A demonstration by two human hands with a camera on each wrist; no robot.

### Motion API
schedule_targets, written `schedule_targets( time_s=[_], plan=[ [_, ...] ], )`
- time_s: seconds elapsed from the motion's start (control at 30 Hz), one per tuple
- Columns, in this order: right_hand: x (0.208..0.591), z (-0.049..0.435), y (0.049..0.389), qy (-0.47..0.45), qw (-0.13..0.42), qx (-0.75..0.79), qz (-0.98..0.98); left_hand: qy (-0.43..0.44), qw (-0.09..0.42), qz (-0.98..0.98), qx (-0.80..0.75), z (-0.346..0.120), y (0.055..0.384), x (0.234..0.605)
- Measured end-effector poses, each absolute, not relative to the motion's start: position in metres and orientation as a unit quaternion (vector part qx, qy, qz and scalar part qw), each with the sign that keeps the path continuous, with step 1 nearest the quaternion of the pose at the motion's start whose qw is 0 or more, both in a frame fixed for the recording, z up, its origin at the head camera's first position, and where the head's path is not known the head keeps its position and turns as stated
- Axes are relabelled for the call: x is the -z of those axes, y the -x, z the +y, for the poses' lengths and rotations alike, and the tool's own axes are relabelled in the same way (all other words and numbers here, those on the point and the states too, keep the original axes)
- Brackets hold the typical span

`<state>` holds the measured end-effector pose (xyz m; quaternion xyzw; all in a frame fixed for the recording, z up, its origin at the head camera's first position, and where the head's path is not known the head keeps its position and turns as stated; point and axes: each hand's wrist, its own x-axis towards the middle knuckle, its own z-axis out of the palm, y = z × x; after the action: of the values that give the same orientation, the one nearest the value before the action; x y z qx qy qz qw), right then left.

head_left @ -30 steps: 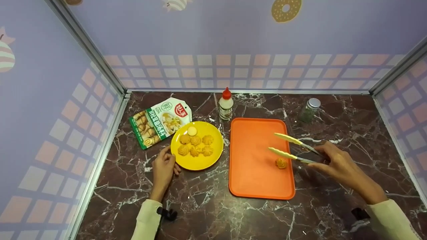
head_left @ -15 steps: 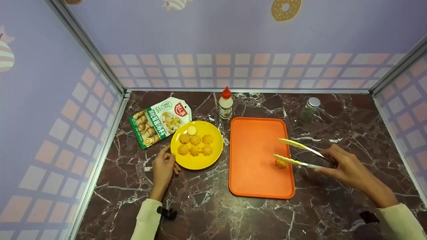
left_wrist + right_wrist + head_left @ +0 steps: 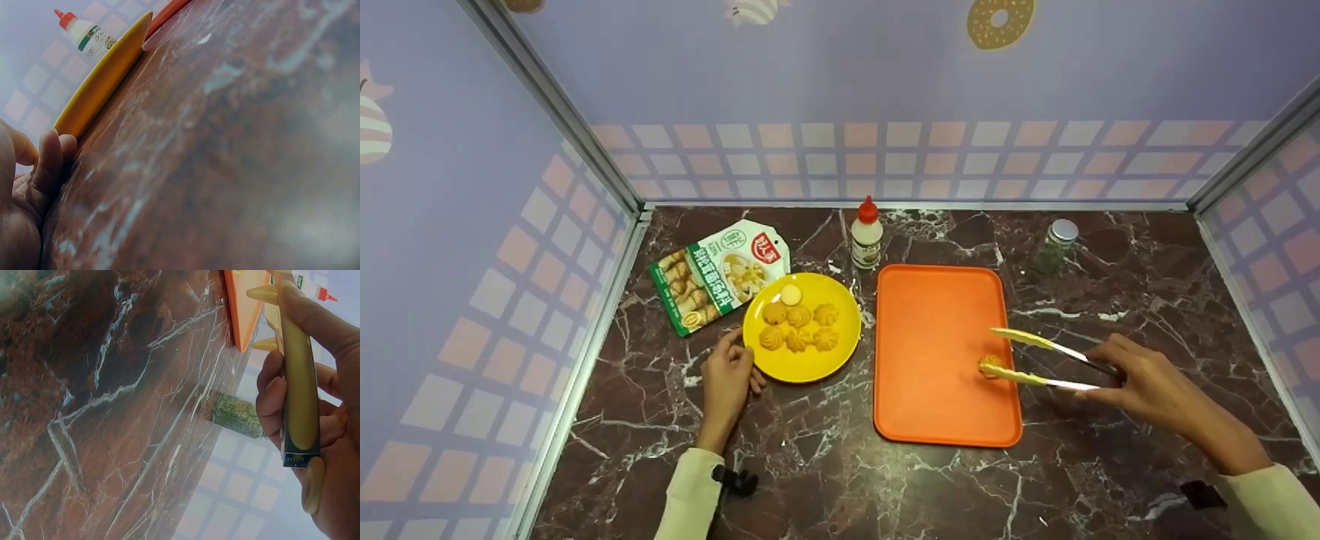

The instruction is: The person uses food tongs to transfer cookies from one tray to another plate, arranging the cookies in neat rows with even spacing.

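My right hand (image 3: 1147, 382) grips a pair of tongs (image 3: 301, 382) with yellow tips and metal arms. The tongs' arms stand apart over the right side of the orange tray (image 3: 934, 420). Their near tip overlaps a small swirled cookie (image 3: 987, 363) in the head view, hiding part of it; the far tip hovers farther back. At the left, my left hand (image 3: 727, 375) holds the near-left rim of a yellow plate (image 3: 802, 369), thumb and fingers at its edge, as the left wrist view also shows. Several golden cookies (image 3: 799, 316) and one pale round piece (image 3: 791, 295) lie on that plate.
Behind the plate lies a green and white food pouch (image 3: 720, 274). A squeeze bottle (image 3: 867, 236) with a red cap stands behind the gap between plate and tray. To the back right is a glass jar (image 3: 1055, 246) with a silver lid. Walls (image 3: 885, 90) border the marble table.
My right hand has moved right and nearer to me, and the tongs' near tip has come from behind the tray's cookie to lie over it. My left hand and the plate have stayed still.
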<state>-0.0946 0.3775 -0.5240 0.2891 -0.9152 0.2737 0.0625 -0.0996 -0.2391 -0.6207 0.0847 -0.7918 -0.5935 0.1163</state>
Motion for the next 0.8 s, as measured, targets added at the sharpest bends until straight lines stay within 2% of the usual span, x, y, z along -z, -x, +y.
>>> schedule_targets(
  time_s=[0.27, 0.7, 0.8],
  plan=[
    [0.518, 0.38, 0.092, -0.276, 0.024, -0.246, -0.929, -0.087, 0.114, -0.789, 0.597, -0.239, 0.099, 0.62],
    [0.497, 0.376, 0.096, -0.253, -0.082, -0.202, -0.943, -0.098, 0.105, -0.78, 0.609, -0.238, 0.1, 0.62],
    [0.494, 0.376, 0.099, -0.266, -0.08, -0.19, -0.942, -0.106, 0.1, -0.78, 0.608, -0.235, 0.099, 0.615]
  ],
)
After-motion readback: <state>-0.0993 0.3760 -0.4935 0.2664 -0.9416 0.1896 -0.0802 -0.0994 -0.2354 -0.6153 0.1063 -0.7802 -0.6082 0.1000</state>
